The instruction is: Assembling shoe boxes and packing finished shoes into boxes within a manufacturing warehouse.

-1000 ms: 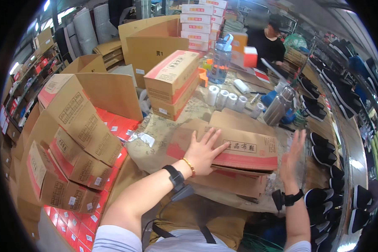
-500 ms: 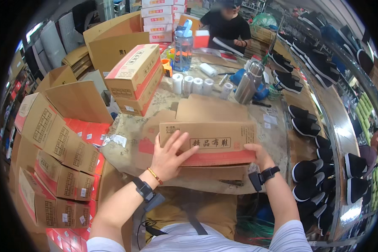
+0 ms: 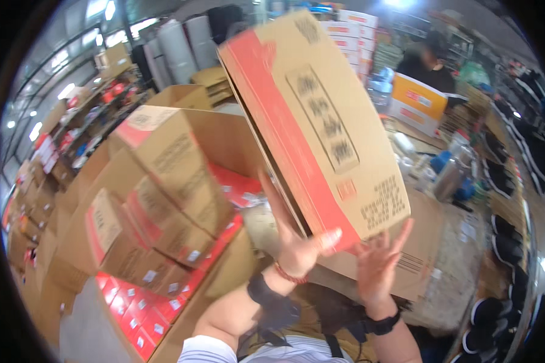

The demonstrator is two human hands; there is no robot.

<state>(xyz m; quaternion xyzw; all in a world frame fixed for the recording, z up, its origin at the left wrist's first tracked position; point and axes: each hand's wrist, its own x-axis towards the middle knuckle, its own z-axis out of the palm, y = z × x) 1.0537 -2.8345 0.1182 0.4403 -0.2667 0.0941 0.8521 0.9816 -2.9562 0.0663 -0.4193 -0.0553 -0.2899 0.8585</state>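
Note:
A tan carton (image 3: 327, 133) with a red band and printed panel is raised and tilted above the table. My left hand (image 3: 297, 251) grips its near left end, thumb on the near edge and fingers along the open-looking side. My right hand (image 3: 378, 269) is just below the carton's near right corner, palm up with fingers spread; whether the fingertips touch it I cannot tell. Left of the carton, several similar tan and red cartons (image 3: 157, 224) are grouped on top of red boxes (image 3: 142, 314) in a large cardboard box. Motion blurs parts of the picture.
A flat piece of cardboard (image 3: 412, 266) lies on the worktable (image 3: 460, 284). A metal flask (image 3: 454, 175) stands toward the back. Across the table a person (image 3: 430, 66) is behind an orange and white box (image 3: 415, 103). Dark shoes (image 3: 487, 317) line racks at right.
The carton has gone from lying on the table to raised and tilted at the left. My right hand has come off its right end and opened. The view has swung left.

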